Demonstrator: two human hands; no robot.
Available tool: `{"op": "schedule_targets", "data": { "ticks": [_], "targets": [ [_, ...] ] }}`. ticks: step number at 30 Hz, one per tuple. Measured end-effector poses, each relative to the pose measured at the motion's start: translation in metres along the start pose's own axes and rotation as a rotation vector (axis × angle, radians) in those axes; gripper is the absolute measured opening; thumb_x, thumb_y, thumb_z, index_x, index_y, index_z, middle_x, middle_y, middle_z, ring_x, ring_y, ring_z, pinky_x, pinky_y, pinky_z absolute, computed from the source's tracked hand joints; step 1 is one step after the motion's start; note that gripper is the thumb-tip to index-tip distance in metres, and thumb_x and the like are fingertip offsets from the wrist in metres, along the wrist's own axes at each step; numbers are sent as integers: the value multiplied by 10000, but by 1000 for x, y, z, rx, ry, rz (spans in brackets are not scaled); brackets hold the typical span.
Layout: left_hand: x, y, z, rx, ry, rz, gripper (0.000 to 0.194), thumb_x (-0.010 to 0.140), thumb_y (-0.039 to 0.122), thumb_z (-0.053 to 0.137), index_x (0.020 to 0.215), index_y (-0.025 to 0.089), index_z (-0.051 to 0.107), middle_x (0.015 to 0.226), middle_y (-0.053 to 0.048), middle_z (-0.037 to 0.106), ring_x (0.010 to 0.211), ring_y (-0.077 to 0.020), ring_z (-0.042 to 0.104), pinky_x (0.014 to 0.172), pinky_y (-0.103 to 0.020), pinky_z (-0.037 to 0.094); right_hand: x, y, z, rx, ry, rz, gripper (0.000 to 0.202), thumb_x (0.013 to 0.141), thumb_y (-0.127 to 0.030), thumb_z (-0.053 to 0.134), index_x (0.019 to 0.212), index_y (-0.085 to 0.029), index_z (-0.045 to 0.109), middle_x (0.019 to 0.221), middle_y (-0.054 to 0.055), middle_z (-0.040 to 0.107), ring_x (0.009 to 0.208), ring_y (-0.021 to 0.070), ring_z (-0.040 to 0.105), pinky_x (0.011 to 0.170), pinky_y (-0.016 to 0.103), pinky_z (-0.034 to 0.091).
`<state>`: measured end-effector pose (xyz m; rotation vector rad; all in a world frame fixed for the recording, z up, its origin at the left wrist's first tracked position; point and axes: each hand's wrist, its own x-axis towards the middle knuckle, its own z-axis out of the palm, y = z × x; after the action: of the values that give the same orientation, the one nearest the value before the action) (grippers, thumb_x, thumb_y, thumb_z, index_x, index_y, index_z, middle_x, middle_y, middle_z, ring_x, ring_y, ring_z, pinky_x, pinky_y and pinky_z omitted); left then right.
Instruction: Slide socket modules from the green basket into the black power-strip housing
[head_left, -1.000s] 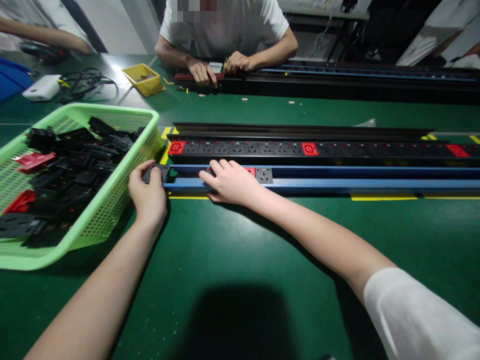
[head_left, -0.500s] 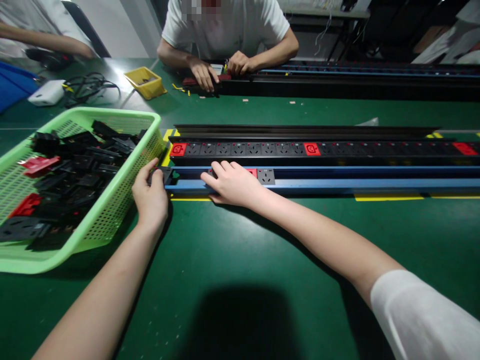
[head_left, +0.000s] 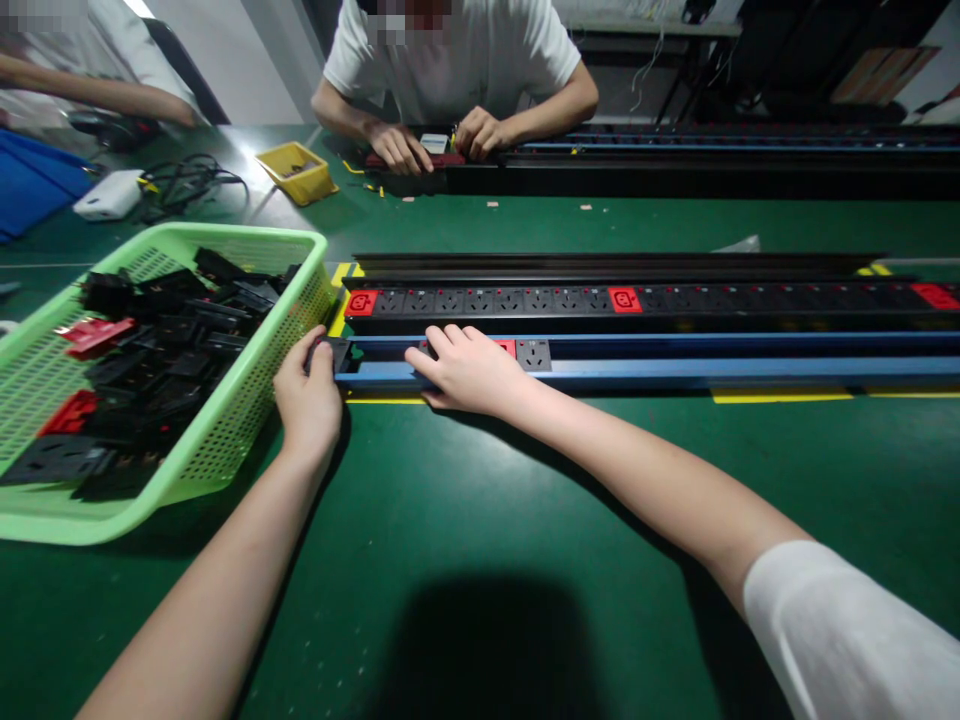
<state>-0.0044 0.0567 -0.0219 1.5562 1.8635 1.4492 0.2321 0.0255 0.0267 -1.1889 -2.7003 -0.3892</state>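
— Where's the basket (head_left: 247,400)?
— Left on the table (head_left: 480,500), full of sockets (head_left: 165,360). The rail (head_left: 675,368) lies to its right.
— And behind the rail?
— A power strip (head_left: 600,300). Beyond it, another person's hands (head_left: 435,145) rest on a farther strip (head_left: 712,165).

Yellow tray (head_left: 294,172), white adapter (head_left: 109,194), co-worker's hands (head_left: 397,148)

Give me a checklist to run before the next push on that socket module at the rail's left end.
1. Left hand on the black socket module: ok.
2. Module lined up with the blue rail end: ok.
3. Right hand resting on the rail: ok.
4. Modules already seated under the right hand: cannot tell, hand covers them.
5. Green basket of spare modules beside the left hand: ok.
6. Rail channel bare right of the grey module: ok.
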Motion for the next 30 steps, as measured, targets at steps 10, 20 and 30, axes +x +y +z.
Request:
{"op": "schedule_targets", "data": {
  "ticks": [10, 20, 30],
  "targets": [
    [-6, 4, 0, -30, -79, -43, 432, 956, 361, 622, 1287, 100, 716, 1287, -117, 730, 1206, -248, 687, 1128, -417, 488, 1, -2, 1, 34, -4, 37, 684, 995, -338, 451, 1569, -4, 283, 1248, 210, 617, 1042, 326, 604, 831, 429, 478],
    [-7, 7, -1, -56, -94, -30, 436, 938, 363, 646, 1289, 116, 718, 1301, -106, 725, 1232, -244, 679, 1147, -410, 477, 2, -2, -2, 56, -40, 41, 739, 982, -358, 476, 1577, 29, 267, 1272, 226, 609, 1072, 331, 593, 856, 437, 471],
    [-6, 5, -1, -44, -89, -59, 435, 905, 341, 650, 1286, 148, 732, 1288, -100, 734, 1232, -257, 680, 1155, -419, 476, 1, -3, -4, 36, -41, 51, 761, 980, -360, 465, 1579, 50, 235, 1257, 216, 610, 1050, 316, 591, 864, 433, 477]
  ]
}}
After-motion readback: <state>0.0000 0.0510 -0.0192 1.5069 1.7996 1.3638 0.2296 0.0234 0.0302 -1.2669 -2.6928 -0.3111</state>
